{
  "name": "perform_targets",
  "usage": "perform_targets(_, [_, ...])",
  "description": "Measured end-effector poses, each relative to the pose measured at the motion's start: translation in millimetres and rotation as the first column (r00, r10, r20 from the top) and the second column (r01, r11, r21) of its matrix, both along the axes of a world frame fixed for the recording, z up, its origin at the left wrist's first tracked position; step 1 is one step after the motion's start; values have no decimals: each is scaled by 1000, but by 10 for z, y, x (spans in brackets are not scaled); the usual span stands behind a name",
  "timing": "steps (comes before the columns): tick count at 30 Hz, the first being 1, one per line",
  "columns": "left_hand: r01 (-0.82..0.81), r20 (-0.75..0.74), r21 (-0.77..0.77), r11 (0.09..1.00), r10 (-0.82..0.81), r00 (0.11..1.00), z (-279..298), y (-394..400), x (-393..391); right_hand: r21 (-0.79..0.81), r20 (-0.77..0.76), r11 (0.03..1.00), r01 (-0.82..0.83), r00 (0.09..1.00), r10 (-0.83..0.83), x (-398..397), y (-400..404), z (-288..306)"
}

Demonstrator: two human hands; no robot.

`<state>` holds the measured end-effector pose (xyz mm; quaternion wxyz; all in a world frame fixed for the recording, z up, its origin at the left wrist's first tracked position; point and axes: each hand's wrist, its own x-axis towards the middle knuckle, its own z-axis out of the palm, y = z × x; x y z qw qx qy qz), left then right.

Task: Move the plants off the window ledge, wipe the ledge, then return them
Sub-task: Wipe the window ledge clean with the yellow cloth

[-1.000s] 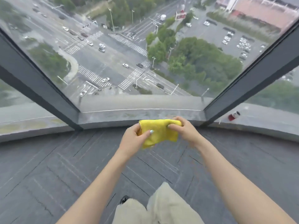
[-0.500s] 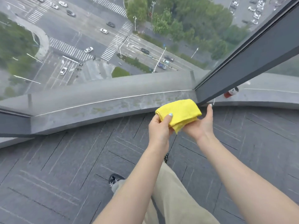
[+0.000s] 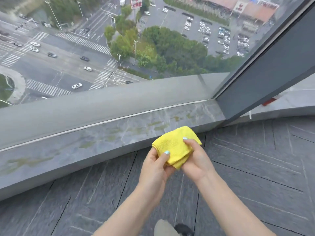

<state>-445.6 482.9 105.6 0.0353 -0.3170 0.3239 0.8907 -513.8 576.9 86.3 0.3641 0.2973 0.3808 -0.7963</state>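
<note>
A folded yellow cloth [image 3: 173, 143] is held between both hands just in front of the window ledge [image 3: 105, 138]. My left hand [image 3: 156, 165] grips its lower left side with the thumb on top. My right hand [image 3: 196, 159] holds its right side, fingers curled over it. The grey stone ledge runs from lower left to upper right below the glass and shows greenish stains. No plants are in view.
A dark window post [image 3: 265, 70] rises at the right end of the ledge. Beyond it a second ledge section [image 3: 289, 101] carries a small red object [image 3: 269, 101]. Dark grey carpet tiles [image 3: 247, 167] cover the floor. My trouser leg and shoe [image 3: 183, 229] show at the bottom.
The view has swung left and closer to the ledge. Both hands have kept hold of the cloth and shifted their grip on it; it is now bunched lower between the palms.
</note>
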Motion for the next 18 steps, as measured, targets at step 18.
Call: perform_targets(18, [117,527,-755,-645,-491,693,-1867,-595,-53,809,-350,-161,566,683,641,-2347,1099,-1093])
